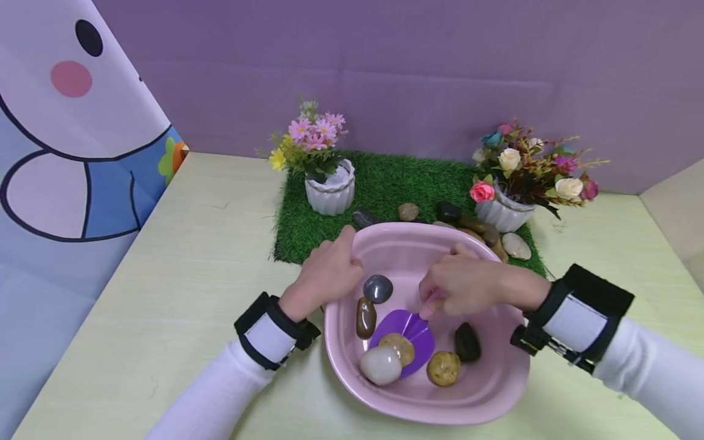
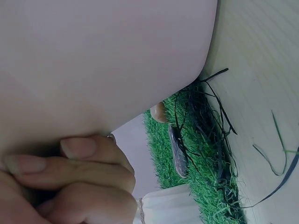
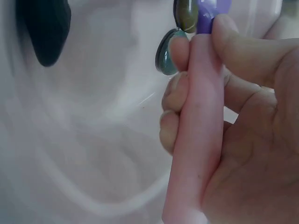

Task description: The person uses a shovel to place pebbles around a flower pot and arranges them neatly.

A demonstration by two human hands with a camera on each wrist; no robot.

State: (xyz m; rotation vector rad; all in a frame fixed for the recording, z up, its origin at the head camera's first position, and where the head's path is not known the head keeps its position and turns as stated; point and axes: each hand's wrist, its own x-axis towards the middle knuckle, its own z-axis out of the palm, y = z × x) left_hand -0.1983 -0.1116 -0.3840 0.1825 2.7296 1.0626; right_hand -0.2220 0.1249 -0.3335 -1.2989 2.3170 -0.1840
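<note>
One scoop (image 1: 421, 337), one basin (image 1: 497, 373), two flowerpots (image 1: 331, 194)

Basin (image 1: 407, 263) and handle (image 3: 198, 116) are pink — the scoop (image 1: 422, 335) purple.

Small staged set: pale table (image 1: 187, 256), purple backdrop (image 1: 396, 73), turf mat (image 1: 407, 180), potted flowers (image 1: 319, 137), cartoon sheet (image 1: 99, 128)

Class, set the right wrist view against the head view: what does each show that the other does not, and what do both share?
Only the right wrist view: the palm of the right hand and most of the pink handle it grips.
Only the head view: the left hand, daisies, roses and green mat.
Both: the right hand, purple scoop, pink basin and black stone.
</note>
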